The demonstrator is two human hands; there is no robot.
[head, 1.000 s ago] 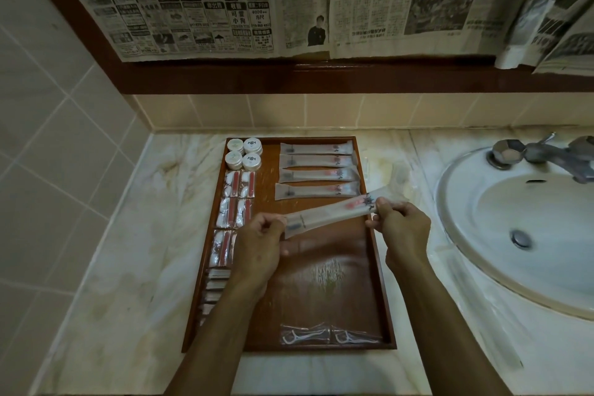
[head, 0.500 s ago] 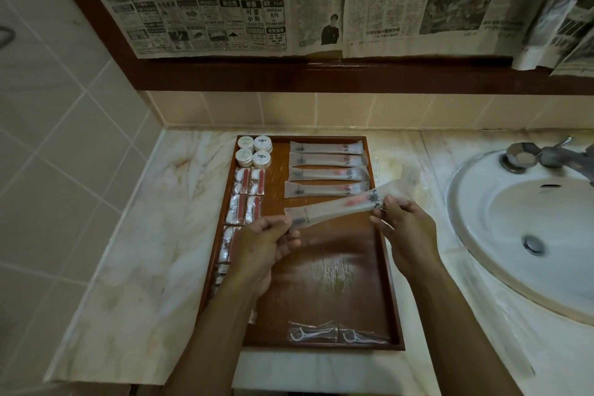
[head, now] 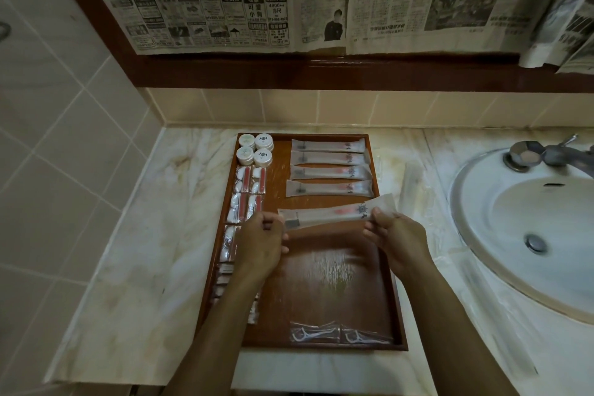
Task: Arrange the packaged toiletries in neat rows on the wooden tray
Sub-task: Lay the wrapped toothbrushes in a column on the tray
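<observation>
Pinching a long frosted packet [head: 334, 214] at each end, our left hand [head: 262, 243] and right hand [head: 397, 239] hold it over the wooden tray [head: 324, 273], crosswise, its right end tilted toward the tray's far edge. Beyond it lie four like packets [head: 329, 170] in parallel rows. Four round white tubs [head: 255, 149] fill the tray's far left corner. Our left forearm hides part of the left column of small packs [head: 246, 194]; two floss-pick bags [head: 340, 334] sit at the near edge.

Two bare forearms are seen, ending in the left hand [head: 261, 244] and right hand [head: 396, 239]; no sleeves, rings or watch are worn.
</observation>
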